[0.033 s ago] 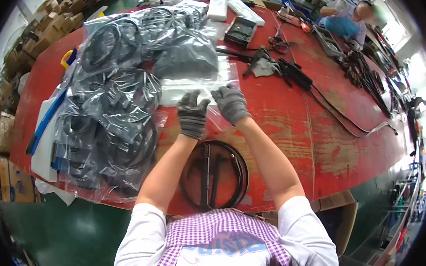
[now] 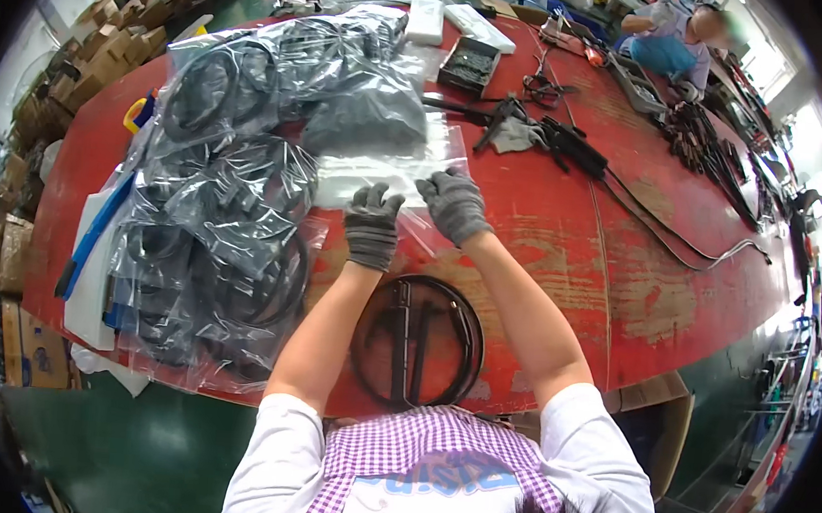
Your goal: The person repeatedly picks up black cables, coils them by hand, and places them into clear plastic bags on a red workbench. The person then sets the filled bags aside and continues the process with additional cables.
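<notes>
Both of my hands wear grey knit gloves and work at the near edge of a stack of clear plastic bags (image 2: pixel 340 183) on the red table. My left hand (image 2: pixel 372 227) has its fingers bent onto the bag's near edge. To its right, my right hand (image 2: pixel 454 207) pinches the plastic, its fingertips pressed together. Just beyond lies a bag with dark contents (image 2: pixel 368 120). Between my forearms, close to the table's front edge, rests a coiled black cable (image 2: pixel 477 342) with straight black parts inside the loop.
Bagged black coils (image 2: pixel 209 214) cover the table's left side. An open box of small dark parts (image 2: pixel 469 66) stands beyond my hands. Black cable assemblies (image 2: pixel 576 146) lie to the right on the red table (image 2: pixel 523 283). A co-worker (image 2: pixel 668 51) sits at the far right.
The whole view has shifted slightly. My hands stay at the bag's near edge, with the left fingers only slightly moved.
</notes>
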{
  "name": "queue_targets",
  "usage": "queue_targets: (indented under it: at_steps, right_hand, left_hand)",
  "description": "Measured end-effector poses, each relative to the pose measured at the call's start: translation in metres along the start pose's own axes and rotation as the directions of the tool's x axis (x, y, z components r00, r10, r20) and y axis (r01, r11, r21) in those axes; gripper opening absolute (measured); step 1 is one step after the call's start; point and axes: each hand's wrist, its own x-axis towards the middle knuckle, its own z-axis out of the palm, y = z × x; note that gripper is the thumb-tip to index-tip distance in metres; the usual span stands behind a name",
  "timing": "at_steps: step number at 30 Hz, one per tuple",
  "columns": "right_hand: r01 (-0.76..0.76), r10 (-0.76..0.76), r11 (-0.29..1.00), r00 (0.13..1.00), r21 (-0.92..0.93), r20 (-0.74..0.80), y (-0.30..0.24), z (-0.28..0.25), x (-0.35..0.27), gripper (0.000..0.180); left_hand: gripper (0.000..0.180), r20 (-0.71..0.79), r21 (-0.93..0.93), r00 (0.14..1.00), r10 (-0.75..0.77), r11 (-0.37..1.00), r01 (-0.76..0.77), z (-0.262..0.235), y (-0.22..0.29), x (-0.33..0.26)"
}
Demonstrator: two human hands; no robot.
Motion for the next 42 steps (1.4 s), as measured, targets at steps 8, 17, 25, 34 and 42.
queue_targets:
  at_steps: [8,17,25,34,42]
  right_hand:
    - [0.172,-0.200,0.974,0.956,-0.145,-0.212,0.013,0.002,-0.022,0.018]
    - [0.056,-0.056,0.998,0.998,0.010,-0.021,0.005,-0.002,-0.019,0.024]
    - [0.038,-0.040,0.999,0.992,-0.023,-0.117,-0.003,-0.008,-0.021,0.021]
    - [0.395,-0.552,0.757,0.814,-0.521,-0.184,0.003,0.018,-0.073,0.021]
    - [0.099,0.068,0.816,0.962,-0.570,0.265,0.080,0.019,-0.084,0.040]
  left_hand:
    - [0.010,0.079,-0.053,0.996,0.044,0.998,-0.040,-0.046,-0.009,-0.005]
    - [0.015,-0.176,-0.284,0.968,-0.176,0.951,0.121,-0.030,0.054,-0.034]
    - [0.019,0.022,-0.033,0.981,-0.193,0.980,0.194,0.012,0.020,-0.029]
    - [0.017,0.248,-0.045,0.945,0.213,0.977,-0.209,-0.018,-0.027,-0.042]
    - [0.033,0.648,0.293,0.711,-0.275,0.951,0.100,-0.037,-0.016,-0.043]
